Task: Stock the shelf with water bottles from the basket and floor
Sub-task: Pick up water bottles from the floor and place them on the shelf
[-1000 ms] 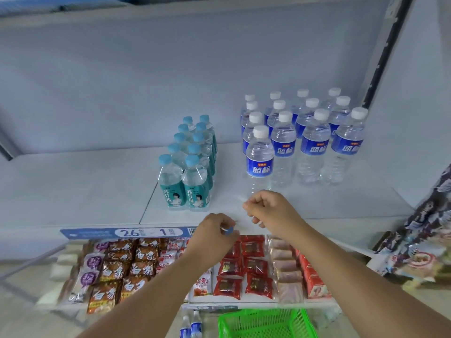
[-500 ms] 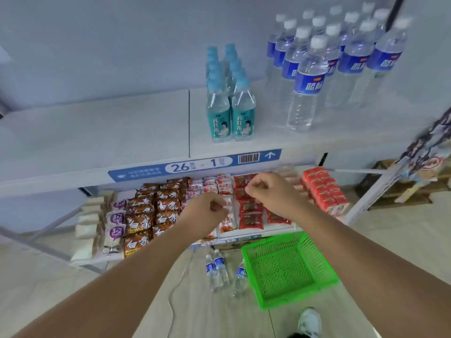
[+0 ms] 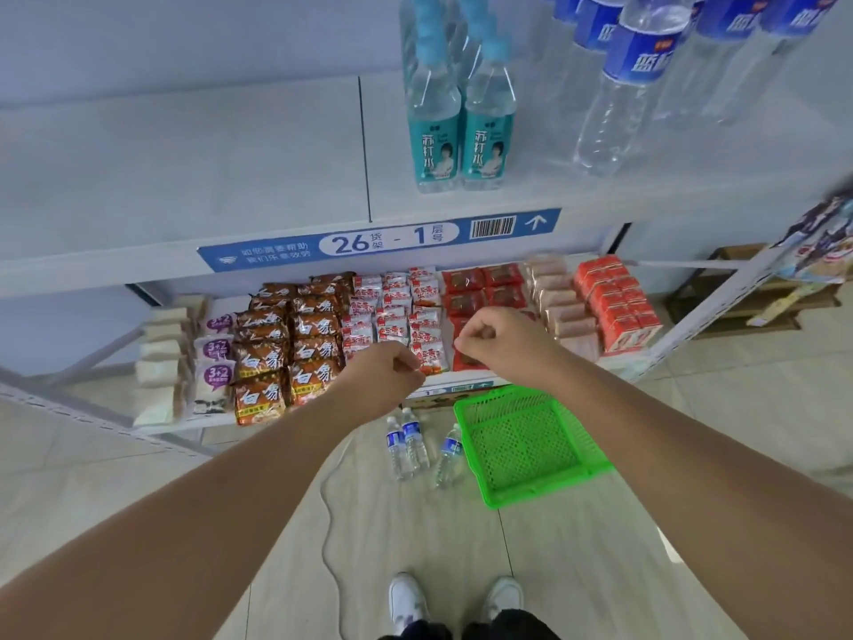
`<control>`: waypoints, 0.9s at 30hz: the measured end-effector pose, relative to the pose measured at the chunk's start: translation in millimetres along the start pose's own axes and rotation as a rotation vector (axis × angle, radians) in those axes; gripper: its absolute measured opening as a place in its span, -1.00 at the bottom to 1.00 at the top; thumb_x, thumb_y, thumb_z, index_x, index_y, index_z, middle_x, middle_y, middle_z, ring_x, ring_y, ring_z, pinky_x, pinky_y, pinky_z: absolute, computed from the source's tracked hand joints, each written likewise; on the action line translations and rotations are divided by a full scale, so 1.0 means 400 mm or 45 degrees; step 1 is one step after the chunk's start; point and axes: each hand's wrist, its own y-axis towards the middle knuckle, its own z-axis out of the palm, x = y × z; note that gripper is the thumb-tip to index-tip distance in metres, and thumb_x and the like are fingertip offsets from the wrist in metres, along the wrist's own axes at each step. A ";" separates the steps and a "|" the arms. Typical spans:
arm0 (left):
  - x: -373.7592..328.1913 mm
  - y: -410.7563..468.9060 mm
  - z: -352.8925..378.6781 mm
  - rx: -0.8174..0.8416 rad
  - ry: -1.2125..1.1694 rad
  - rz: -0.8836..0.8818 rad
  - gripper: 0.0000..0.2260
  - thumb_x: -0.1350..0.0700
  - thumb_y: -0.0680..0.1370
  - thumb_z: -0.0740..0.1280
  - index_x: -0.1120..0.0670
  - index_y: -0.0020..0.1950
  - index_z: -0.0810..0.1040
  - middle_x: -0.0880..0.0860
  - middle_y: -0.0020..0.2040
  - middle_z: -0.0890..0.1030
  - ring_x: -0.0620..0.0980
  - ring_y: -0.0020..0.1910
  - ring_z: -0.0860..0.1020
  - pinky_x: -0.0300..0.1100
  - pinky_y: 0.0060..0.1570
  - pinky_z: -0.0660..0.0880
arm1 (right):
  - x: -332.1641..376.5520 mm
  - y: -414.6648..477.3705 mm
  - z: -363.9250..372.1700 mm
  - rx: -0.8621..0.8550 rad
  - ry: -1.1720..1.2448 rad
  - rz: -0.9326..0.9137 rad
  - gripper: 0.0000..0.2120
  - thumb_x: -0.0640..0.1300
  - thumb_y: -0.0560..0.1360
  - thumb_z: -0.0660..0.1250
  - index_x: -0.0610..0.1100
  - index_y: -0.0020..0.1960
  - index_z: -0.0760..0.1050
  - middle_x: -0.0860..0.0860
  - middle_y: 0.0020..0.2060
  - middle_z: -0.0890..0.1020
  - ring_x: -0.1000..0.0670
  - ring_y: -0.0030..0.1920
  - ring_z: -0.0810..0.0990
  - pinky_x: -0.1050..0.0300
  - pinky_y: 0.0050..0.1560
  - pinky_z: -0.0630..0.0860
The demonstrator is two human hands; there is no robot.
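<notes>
The left hand (image 3: 385, 371) and right hand (image 3: 501, 339) are held curled at frame centre, nothing seen in them. Three bottles (image 3: 415, 443) are left on the floor, lower centre, beside the bare basket (image 3: 526, 450); a downward reach seems called for next.

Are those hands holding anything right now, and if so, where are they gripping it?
Nothing that shows. The left hand and right hand are both curled with no bottle in either; the floor bottles sit apart, below them.
</notes>
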 end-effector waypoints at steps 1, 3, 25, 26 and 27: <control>0.007 0.009 0.006 0.013 0.002 -0.018 -0.93 -0.01 0.52 0.44 -0.17 -0.06 0.58 -0.17 -0.12 0.64 -0.17 -0.19 0.62 -0.35 -0.35 0.42 | -0.009 0.010 0.008 0.014 0.007 0.014 -0.89 0.11 0.56 0.37 0.09 -0.06 0.59 0.21 -0.28 0.59 0.44 -0.35 0.51 0.28 -0.35 0.31; 0.028 0.034 0.028 0.039 0.003 -0.061 -0.94 -0.01 0.52 0.43 -0.15 -0.03 0.59 -0.16 -0.11 0.64 -0.18 -0.20 0.61 -0.37 -0.40 0.42 | -0.040 0.033 0.035 0.035 0.025 0.052 -0.86 0.13 0.56 0.37 0.07 -0.04 0.59 0.24 -0.25 0.56 0.41 -0.34 0.53 0.28 -0.35 0.31; 0.792 0.614 0.982 0.531 0.394 -0.315 -0.70 0.03 0.60 0.36 0.23 0.18 0.66 0.15 0.14 0.66 0.13 0.18 0.61 -0.11 0.12 0.53 | -1.031 0.388 0.763 0.072 0.117 0.324 -0.77 -0.08 0.56 0.37 -0.26 -0.04 0.67 -0.27 -0.18 0.69 -0.03 -0.37 0.50 0.12 -0.29 0.41; 0.827 0.631 1.026 0.542 0.394 -0.306 -0.69 0.03 0.60 0.37 0.26 0.16 0.66 0.20 0.16 0.65 0.16 0.18 0.61 -0.07 0.15 0.54 | -1.065 0.395 0.793 0.059 0.139 0.342 -0.78 -0.09 0.56 0.37 -0.26 -0.04 0.67 -0.25 -0.18 0.69 -0.01 -0.38 0.49 0.14 -0.30 0.38; 0.859 0.649 1.066 0.546 0.403 -0.301 -0.68 0.03 0.59 0.39 0.28 0.16 0.65 0.22 0.16 0.65 0.17 0.17 0.61 -0.05 0.16 0.54 | -1.096 0.403 0.819 0.037 0.167 0.361 -0.79 -0.10 0.57 0.37 -0.25 -0.03 0.67 -0.22 -0.19 0.69 -0.01 -0.36 0.50 0.15 -0.30 0.38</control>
